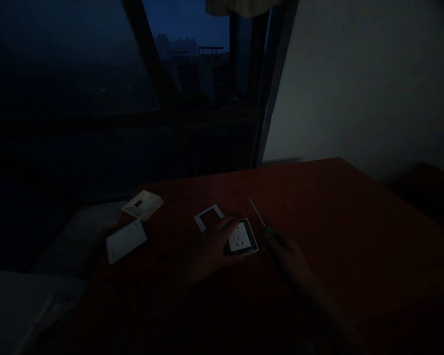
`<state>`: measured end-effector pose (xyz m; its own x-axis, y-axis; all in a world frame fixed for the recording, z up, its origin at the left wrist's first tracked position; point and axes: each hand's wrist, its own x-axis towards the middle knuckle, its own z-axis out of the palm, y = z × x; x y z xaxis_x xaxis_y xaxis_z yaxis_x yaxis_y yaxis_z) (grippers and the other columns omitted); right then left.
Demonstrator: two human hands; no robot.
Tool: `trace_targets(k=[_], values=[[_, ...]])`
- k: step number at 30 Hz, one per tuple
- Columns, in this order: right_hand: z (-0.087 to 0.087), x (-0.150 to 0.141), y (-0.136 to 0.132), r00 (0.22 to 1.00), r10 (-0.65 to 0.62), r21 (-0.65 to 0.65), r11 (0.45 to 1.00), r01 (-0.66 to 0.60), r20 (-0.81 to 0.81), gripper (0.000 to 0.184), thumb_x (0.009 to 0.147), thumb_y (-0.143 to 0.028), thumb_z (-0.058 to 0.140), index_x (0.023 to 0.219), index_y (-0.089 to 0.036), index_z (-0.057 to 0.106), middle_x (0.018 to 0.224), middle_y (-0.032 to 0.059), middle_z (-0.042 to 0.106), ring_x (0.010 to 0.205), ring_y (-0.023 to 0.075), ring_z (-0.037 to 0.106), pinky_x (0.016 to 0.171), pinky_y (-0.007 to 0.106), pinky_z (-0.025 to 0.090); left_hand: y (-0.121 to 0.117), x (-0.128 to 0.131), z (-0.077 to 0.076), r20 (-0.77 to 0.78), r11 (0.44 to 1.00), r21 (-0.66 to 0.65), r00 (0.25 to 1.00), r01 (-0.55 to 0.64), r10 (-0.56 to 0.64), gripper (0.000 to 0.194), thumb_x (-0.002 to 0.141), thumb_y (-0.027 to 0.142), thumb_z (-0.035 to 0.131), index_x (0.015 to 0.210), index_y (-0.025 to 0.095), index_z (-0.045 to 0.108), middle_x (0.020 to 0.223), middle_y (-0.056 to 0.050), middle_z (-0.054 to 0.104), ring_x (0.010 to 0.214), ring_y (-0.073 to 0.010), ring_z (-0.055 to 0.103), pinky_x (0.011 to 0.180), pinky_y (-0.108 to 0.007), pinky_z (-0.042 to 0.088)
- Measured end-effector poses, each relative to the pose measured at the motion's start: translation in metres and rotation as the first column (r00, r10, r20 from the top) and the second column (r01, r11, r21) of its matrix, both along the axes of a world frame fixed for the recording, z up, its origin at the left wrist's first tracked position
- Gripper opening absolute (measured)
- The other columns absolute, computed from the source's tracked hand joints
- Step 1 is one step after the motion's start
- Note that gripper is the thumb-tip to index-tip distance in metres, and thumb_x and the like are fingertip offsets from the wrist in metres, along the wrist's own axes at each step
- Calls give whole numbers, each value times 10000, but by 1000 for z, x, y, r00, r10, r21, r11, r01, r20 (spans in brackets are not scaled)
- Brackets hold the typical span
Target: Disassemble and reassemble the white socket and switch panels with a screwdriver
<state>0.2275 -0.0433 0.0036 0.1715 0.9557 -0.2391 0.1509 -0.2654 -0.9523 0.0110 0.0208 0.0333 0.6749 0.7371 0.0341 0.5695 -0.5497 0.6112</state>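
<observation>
My left hand [216,249] is closed around the left side of a wall socket [241,237], thumb and fingers on its opposite edges. The socket lies face up on the table, with a white slotted face inside a dark surround. In my right hand [286,254] is a screwdriver [258,213] with a green handle and a thin metal shaft. Its tip points away from me, up and to the left, apart from the socket. Just beyond my left hand lies a white cover frame [209,217] with a rectangular opening, partly hidden by that hand.
The reddish-brown table [311,202] reaches the window and the pale wall [355,88]. At its left edge stand a white box [142,204] with a dark cutout and a flat white rectangular piece [126,240]. The room is very dim.
</observation>
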Motion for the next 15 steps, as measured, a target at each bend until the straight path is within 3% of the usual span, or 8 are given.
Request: trace_targets(k=[5,10,15], values=[[-3,1,1,997,39,23,999,-40,60,403,855,-569,467,889,-194,613,775,44,662,638,166,583,547,240,430,0,-1,-4,13,998,-34,999,-44,45,719,780,411,707,1401,282,369,1473,-67,374,1308,-287,405,1077,-440,342],[-7,2,7,988,78,55,995,-86,130,374,812,-536,537,911,-190,637,841,53,692,743,196,624,638,264,462,1,1,-10,8,997,-33,998,-67,67,710,774,379,718,1390,247,392,1472,-72,373,1316,-273,396,1081,-404,350],[-7,2,8,978,84,63,993,-97,189,318,817,-483,537,896,-193,638,831,52,693,764,210,631,684,287,463,1,4,-7,-6,995,-49,996,-87,87,690,771,348,724,1372,216,413,1463,-94,380,1307,-273,405,1076,-409,356]])
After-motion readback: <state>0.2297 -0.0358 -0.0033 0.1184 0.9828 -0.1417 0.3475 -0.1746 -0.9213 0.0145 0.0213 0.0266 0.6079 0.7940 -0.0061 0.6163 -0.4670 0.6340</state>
